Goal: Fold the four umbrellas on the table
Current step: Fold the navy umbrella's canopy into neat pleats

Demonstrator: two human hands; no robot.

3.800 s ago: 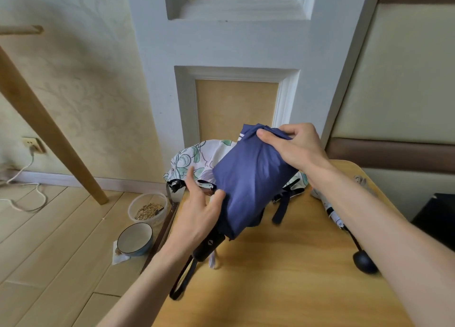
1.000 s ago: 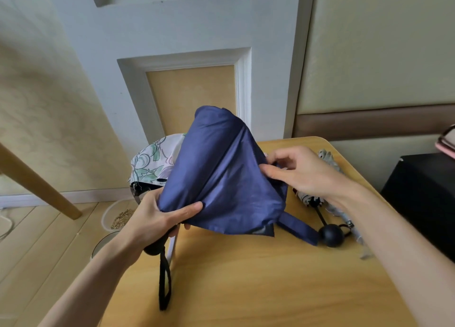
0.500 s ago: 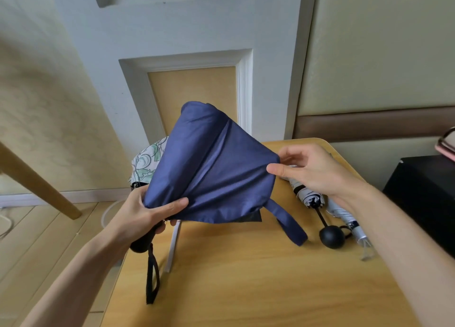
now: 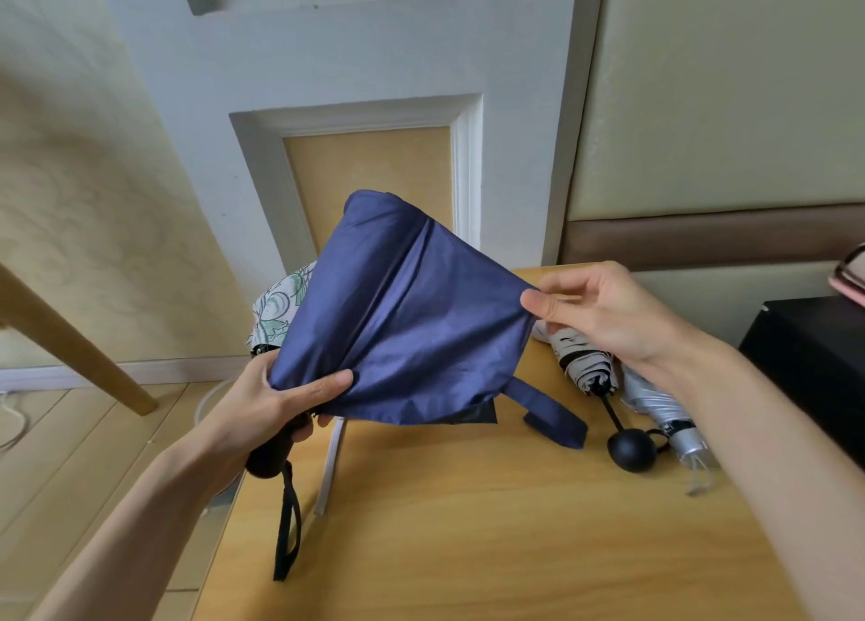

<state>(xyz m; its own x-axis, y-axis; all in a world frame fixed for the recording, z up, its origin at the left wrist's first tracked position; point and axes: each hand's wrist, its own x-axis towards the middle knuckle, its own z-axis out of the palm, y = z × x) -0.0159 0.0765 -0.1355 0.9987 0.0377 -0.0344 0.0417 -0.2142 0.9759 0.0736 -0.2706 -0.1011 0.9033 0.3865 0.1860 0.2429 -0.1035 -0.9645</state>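
I hold a navy blue umbrella [image 4: 402, 321] above the wooden table [image 4: 491, 527], its tip pointing up and away. My left hand [image 4: 276, 405] grips its black handle and gathered fabric at the lower left. My right hand [image 4: 604, 311] pinches a corner of the blue canopy and holds it out to the right. A blue closing strap [image 4: 552, 410] hangs from the canopy. A floral white umbrella [image 4: 276, 311] lies behind it at the table's far left. Two folded umbrellas lie at the right: a white-and-black one [image 4: 585, 363] with a black ball handle [image 4: 632, 449], and a silver one [image 4: 660, 405].
A black wrist strap [image 4: 288, 522] dangles from the handle over the table's left edge. A black box [image 4: 814, 368] stands to the right of the table. A slanted wooden leg [image 4: 70, 339] and wooden floor lie to the left. The white panelled wall is close behind.
My right hand has pulled the canopy corner further out to the right, stretching the blue fabric flat. The umbrella has tipped a little more upright. My left hand keeps its grip.
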